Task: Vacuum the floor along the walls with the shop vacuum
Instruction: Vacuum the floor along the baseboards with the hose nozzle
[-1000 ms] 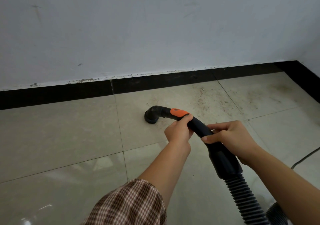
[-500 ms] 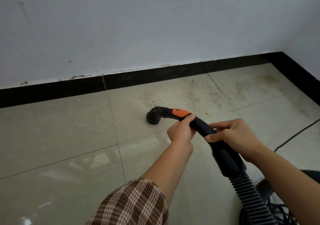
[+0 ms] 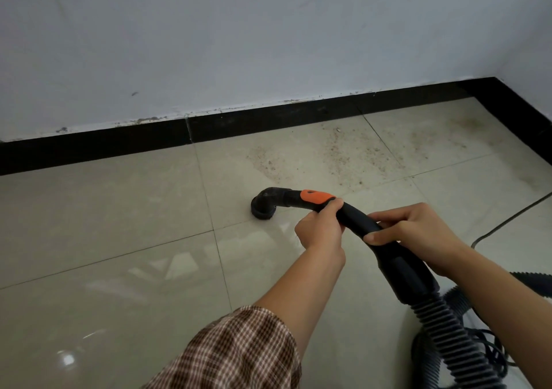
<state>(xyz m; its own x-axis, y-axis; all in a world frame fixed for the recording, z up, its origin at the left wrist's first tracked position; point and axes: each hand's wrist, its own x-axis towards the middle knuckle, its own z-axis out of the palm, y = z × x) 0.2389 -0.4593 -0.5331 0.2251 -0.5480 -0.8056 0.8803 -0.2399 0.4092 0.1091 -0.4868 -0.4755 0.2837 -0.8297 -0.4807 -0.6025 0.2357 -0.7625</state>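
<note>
A black vacuum wand (image 3: 355, 218) with an orange slider (image 3: 316, 196) ends in a round brush nozzle (image 3: 264, 206) that sits on the beige tiled floor (image 3: 119, 224), a short way out from the wall. My left hand (image 3: 321, 228) grips the wand just behind the orange part. Further back, my right hand (image 3: 418, 236) holds the wand where it widens toward the ribbed hose (image 3: 442, 335). Brown dust and grit (image 3: 337, 155) lie on the tiles between the nozzle and the black skirting (image 3: 239, 125).
The white wall (image 3: 239, 39) runs across the view and meets a second wall in a corner at the far right (image 3: 495, 80). A black power cord (image 3: 513, 215) crosses the floor at right. More hose loops and cord lie at the lower right (image 3: 466, 296).
The nozzle has slid back from the wall and slightly right along the floor, both hands keeping their hold. The view has shifted, showing more of the corner and hose.
</note>
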